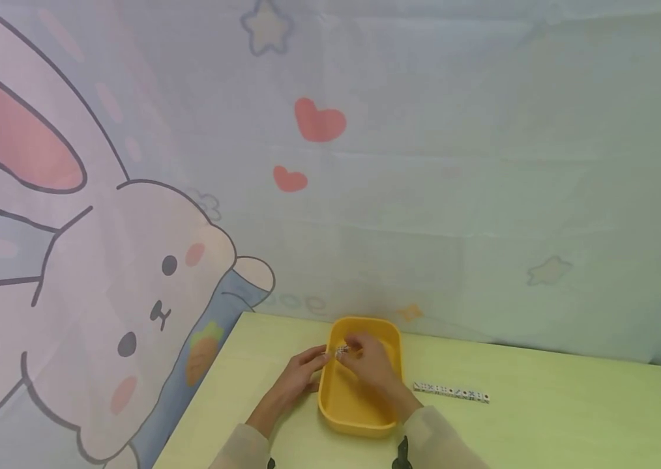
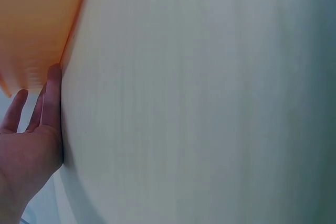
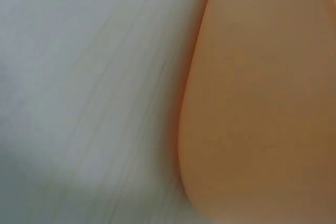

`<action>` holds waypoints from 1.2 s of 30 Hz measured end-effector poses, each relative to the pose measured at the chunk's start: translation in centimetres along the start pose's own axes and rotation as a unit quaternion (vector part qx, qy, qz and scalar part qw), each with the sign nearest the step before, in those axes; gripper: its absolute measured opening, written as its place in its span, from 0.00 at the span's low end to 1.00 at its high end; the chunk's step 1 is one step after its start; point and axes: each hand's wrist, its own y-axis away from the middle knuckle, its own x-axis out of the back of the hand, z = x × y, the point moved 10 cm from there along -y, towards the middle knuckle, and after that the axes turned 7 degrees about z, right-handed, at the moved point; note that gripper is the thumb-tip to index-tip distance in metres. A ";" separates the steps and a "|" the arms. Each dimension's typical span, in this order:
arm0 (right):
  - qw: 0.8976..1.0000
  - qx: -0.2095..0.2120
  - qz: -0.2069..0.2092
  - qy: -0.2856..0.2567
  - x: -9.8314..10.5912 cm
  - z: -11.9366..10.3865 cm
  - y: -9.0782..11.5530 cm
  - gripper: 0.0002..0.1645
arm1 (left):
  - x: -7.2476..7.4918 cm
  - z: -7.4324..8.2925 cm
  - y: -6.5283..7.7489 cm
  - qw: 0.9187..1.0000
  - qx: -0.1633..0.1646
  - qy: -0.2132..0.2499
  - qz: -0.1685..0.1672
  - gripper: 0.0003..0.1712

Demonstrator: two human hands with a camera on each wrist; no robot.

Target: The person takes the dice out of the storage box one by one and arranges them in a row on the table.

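Note:
A yellow tray [image 1: 358, 428] with raised sides and rounded corners stands on the table. Inside it, near the left wall, is a small cluster of white dice-like cubes [image 1: 342, 350] with dark marks. My right hand [image 1: 373, 365] reaches into the tray, thumb and fingers curled about these cubes; its fingers partly hide them. At the tray's left side is my left hand [image 1: 298, 376], its fingertips at the rim and outer wall. In the left wrist view its fingers [image 2: 52, 95] extend fairly straight against the orange-looking wall. The right wrist view shows only the tray wall [image 3: 262, 103] and table.
To the right of the tray, a straight row of small marked white cubes [image 1: 451, 392] lies on the pale yellow-green table [image 1: 565, 417]. Behind the table hangs a cloth backdrop [image 1: 454, 163] printed with a rabbit, hearts and stars, close to the tray's far end.

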 end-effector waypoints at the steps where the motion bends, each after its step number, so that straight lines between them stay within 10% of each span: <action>1: 1.000 0.004 0.003 0.007 0.0 0.0 0.1 0.22 | 0.0 0.0 0.0 1.000 0.000 0.000 0.000 0.36; 15: 0.992 0.042 -0.033 0.117 -1.5 0.1 0.9 0.20 | 0.3 -0.4 0.4 1.000 -0.003 -0.004 0.000 0.34; 36: 0.989 0.042 -0.067 0.123 -2.2 0.8 0.8 0.18 | 0.2 -0.6 -0.1 1.000 0.002 -0.005 -0.002 0.36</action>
